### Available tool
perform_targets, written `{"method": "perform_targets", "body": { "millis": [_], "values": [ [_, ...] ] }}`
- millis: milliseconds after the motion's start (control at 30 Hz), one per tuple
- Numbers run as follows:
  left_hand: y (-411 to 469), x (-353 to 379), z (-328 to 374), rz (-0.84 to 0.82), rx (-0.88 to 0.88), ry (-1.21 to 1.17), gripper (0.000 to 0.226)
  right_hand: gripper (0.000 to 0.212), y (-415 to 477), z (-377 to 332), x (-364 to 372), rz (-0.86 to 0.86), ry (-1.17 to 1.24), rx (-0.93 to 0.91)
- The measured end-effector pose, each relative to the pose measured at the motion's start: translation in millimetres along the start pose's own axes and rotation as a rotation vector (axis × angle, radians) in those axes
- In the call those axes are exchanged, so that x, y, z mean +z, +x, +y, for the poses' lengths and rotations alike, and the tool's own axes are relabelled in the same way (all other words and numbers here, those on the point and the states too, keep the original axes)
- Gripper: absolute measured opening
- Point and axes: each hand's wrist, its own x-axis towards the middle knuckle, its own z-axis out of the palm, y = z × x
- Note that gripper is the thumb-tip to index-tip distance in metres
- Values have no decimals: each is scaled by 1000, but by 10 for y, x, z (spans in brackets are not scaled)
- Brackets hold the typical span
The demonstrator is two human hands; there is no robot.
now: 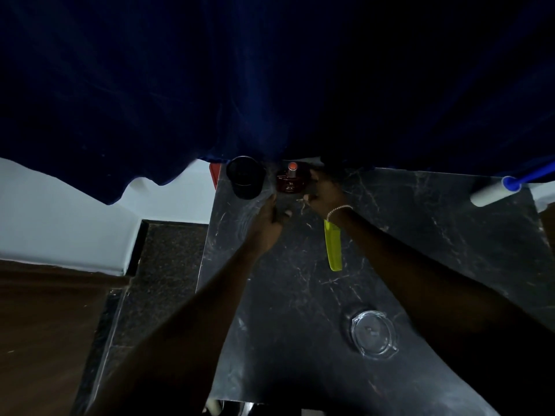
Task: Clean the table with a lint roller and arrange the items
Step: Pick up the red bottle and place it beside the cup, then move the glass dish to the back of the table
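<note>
A dark red perfume bottle (290, 181) with an orange cap stands at the far edge of the black marble table (288, 295). My right hand (322, 192) wraps around the bottle's right side. My left hand (267, 219) hovers just in front of and left of the bottle, its fingers loosely curled with nothing visible in them. Left of the bottle stands a black cup (245, 181). A yellow-green comb (332, 247) lies under my right wrist. The white lint roller (492, 192) with a blue handle lies at the far right.
A clear glass ashtray (374, 333) sits near the front of the table. A dark blue curtain (270, 85) hangs over the table's far edge. To the left of the table are a white wall and dark floor.
</note>
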Motion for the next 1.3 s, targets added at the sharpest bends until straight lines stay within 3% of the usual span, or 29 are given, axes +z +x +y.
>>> {"method": "perform_targets", "body": {
  "millis": [167,533,667,833,1033,1200,1300],
  "values": [
    [-379,-6,-122,-62,85,220,64,84,-609,242,-85,67,-117,7],
    [-1292,384,-5,-124,380,604,73,79,-2270,639,-302,262,-316,-202],
    [-1585,745,108,-179,429,672,71,77,-2761,837,-277,265,-346,-187],
    [-1895,1134,243,-221,448,697,70,74,-3182,1141,-248,240,-319,-18],
    [-2071,1475,347,-266,279,646,72,55,-3272,1400,-303,227,-161,258],
    [-2158,1699,439,-260,139,671,64,21,-3237,1520,-403,123,-171,316],
    [-2184,1813,508,-252,-49,607,52,20,-3203,1551,-406,56,-164,317]
  ]
}}
